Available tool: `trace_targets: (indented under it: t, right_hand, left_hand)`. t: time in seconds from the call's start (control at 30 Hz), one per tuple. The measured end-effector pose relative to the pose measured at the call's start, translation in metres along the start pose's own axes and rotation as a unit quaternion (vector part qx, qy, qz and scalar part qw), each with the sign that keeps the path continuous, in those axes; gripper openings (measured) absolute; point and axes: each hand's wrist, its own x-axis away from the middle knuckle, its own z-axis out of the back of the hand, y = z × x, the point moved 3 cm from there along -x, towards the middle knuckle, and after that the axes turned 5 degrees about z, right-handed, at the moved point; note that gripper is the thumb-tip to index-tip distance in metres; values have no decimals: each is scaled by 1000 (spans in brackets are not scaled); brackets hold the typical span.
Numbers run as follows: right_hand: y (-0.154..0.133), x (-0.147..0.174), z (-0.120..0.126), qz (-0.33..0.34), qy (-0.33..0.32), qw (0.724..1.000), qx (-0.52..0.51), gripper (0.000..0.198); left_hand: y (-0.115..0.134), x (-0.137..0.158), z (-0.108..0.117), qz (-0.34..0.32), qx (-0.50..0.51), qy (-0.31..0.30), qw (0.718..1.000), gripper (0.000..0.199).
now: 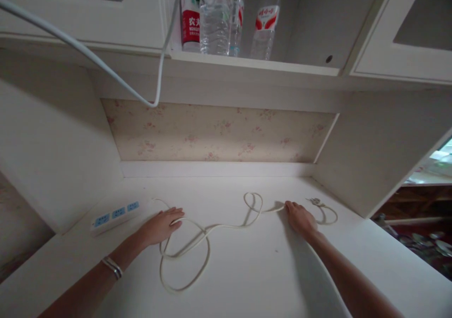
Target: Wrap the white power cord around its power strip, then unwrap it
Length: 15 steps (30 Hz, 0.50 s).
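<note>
On the white counter (243, 271), the cord (229, 226) loops at six o'clock, power strip (120, 220) at eight. The left hand (163, 227), at seven, has fingers pinching cord; the right hand (301, 217), at four, likewise, its grip partly hidden. Bottles (216, 24) at twelve are cropped.

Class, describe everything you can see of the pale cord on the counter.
The cord is thin, cream and plastic-looking. It lies in loose, crossing loops on the white counter, from near the power strip to a pronged plug at the right, plugged into nothing. The left hand touches it; the right hand pinches it.
</note>
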Motion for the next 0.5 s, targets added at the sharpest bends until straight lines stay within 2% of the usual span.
trace_targets:
  t: [0.1,0.2,0.3,0.4,0.5]
  right_hand:
    - [38,-9,5,-52,-12,999,1,37]
    - [76,-12,8,-113,-33,993,-5,41]
    - [101,-13,7,-148,-47,988,-13,44]
    - [109,-15,2,-155,-57,986,-19,47]
    - [98,-16,1,-138,-49,989,1,50]
  left_hand:
    - [-14,-6,6,33,-68,61,995,39]
    - [-24,-13,15,115,-106,115,981,38]
    - [-32,-20,26,193,-110,143,964,40]
    - [-40,-28,37,248,-95,167,950,46]
    - [-44,-40,47,287,-66,191,936,50]
